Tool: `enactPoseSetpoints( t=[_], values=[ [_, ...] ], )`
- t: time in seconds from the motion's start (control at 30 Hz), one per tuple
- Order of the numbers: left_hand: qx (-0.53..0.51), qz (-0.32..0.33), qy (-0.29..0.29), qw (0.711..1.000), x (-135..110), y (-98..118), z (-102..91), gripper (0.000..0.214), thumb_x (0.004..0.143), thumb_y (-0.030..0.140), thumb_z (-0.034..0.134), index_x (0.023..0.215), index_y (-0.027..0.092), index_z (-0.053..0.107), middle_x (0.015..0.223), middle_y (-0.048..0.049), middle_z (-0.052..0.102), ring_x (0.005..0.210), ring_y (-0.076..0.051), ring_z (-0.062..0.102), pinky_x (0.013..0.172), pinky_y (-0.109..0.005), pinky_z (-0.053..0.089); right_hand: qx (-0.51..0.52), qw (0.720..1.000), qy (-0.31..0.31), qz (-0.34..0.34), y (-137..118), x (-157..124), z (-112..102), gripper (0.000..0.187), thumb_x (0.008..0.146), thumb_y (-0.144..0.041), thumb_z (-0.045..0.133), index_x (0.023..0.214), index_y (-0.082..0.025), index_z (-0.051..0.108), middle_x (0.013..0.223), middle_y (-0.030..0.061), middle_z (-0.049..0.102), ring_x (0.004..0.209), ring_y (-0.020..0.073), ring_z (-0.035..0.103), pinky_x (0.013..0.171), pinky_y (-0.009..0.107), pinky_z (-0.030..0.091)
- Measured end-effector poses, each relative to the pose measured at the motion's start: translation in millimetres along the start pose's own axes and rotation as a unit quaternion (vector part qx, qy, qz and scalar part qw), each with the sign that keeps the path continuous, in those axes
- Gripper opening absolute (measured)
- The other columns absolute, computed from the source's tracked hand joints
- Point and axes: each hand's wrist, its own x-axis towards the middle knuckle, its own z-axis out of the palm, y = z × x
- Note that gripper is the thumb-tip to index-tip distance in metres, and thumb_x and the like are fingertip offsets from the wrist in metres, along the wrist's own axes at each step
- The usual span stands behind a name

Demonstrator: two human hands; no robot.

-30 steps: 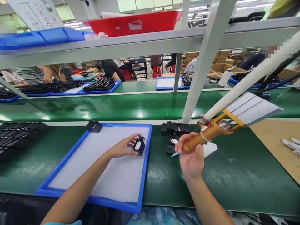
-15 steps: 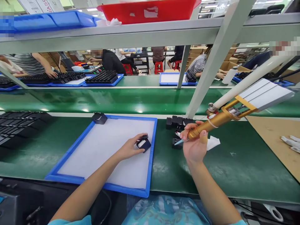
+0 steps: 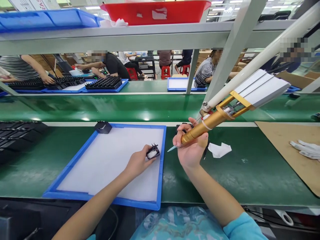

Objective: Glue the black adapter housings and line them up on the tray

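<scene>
In the head view, my left hand (image 3: 136, 163) is closed around a small open black plug-adapter housing (image 3: 153, 153), with metal pins on top and something white inside. It is held over the right side of a blue-rimmed tray (image 3: 163, 166) lined with a white sheet (image 3: 107, 163). My right hand (image 3: 188, 155) is wrapped around a gold dispensing gun (image 3: 203, 126) hung from a white arm. Its pale blue nozzle (image 3: 172, 148) points left toward the housing, apart from it. Another black housing (image 3: 103, 127) sits at the tray's far left corner.
Black parts (image 3: 183, 127) lie partly hidden behind my right hand. A crumpled white paper (image 3: 220, 150) is right of it. Gloves (image 3: 306, 148) rest on a brown board (image 3: 282, 143). Racked black parts (image 3: 17, 140) stand at left. A metal post (image 3: 235, 46) rises at right; co-workers sit beyond.
My right hand has brought the gun left, its nozzle nearer the tray's right rim. The housing in my left hand has turned, and its pins now show.
</scene>
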Motion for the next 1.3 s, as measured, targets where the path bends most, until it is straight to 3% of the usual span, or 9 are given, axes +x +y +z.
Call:
enactPoseSetpoints(
  t=[0.2, 0.37, 0.77, 0.9, 1.1, 1.3],
  values=[
    [0.064, 0.085, 0.068, 0.992, -20, 36, 2.3, 0.045, 0.09, 0.041, 0.055, 0.131, 0.029, 0.041, 0.124, -0.0041, 0.066, 0.09, -0.023, 0.071, 0.078, -0.034, 0.053, 0.02, 1.0, -0.01, 0.012, -4, -7, 4, 0.047, 0.085, -0.068, 0.037, 0.107, -0.028, 0.05, 0.08, -0.0032, 0.058, 0.041, 0.0065, 0.042, 0.043, 0.025, 0.042],
    [0.097, 0.081, 0.099, 0.987, -23, 51, 1.8, 0.041, 0.087, 0.046, 0.057, 0.123, 0.028, 0.051, 0.1, -0.0037, 0.073, 0.086, -0.024, 0.071, 0.071, -0.032, 0.054, 0.034, 0.999, -0.02, 0.008, -7, -13, 2, 0.047, 0.087, -0.066, 0.037, 0.11, -0.028, 0.051, 0.081, -0.0023, 0.059, 0.042, 0.0066, 0.043, 0.043, 0.025, 0.042],
    [0.028, 0.199, 0.165, 0.965, -30, 64, 8.0, 0.039, 0.079, 0.023, 0.064, 0.116, 0.025, 0.052, 0.1, -0.0033, 0.063, 0.085, -0.017, 0.066, 0.073, -0.028, 0.053, 0.052, 0.998, -0.044, 0.007, -11, -14, -6, 0.045, 0.087, -0.062, 0.042, 0.112, -0.026, 0.055, 0.082, -0.0021, 0.061, 0.042, 0.0064, 0.047, 0.044, 0.025, 0.045],
    [0.023, 0.204, 0.171, 0.964, -31, 70, 2.1, 0.038, 0.078, 0.02, 0.065, 0.115, 0.023, 0.053, 0.096, -0.0025, 0.062, 0.083, -0.016, 0.064, 0.072, -0.026, 0.052, 0.043, 0.998, -0.042, 0.009, -11, -16, -5, 0.047, 0.086, -0.064, 0.042, 0.112, -0.027, 0.055, 0.081, -0.0022, 0.062, 0.041, 0.0065, 0.046, 0.042, 0.025, 0.044],
    [0.025, 0.207, 0.164, 0.964, -32, 73, 0.5, 0.04, 0.078, 0.02, 0.065, 0.116, 0.021, 0.052, 0.096, -0.0024, 0.063, 0.081, -0.015, 0.064, 0.07, -0.025, 0.052, 0.06, 0.997, -0.052, 0.004, -10, -16, -5, 0.036, 0.088, -0.061, 0.042, 0.093, -0.027, 0.054, 0.082, -0.004, 0.062, 0.042, 0.0059, 0.048, 0.044, 0.024, 0.045],
    [0.012, 0.191, 0.163, 0.968, -33, 71, 2.3, 0.039, 0.078, 0.02, 0.065, 0.115, 0.022, 0.053, 0.096, -0.0027, 0.064, 0.083, -0.016, 0.064, 0.072, -0.027, 0.052, 0.038, 0.998, -0.043, 0.009, -11, -16, -4, 0.045, 0.085, -0.066, 0.041, 0.108, -0.028, 0.053, 0.082, -0.0029, 0.061, 0.041, 0.0063, 0.045, 0.042, 0.025, 0.045]
  ],
)
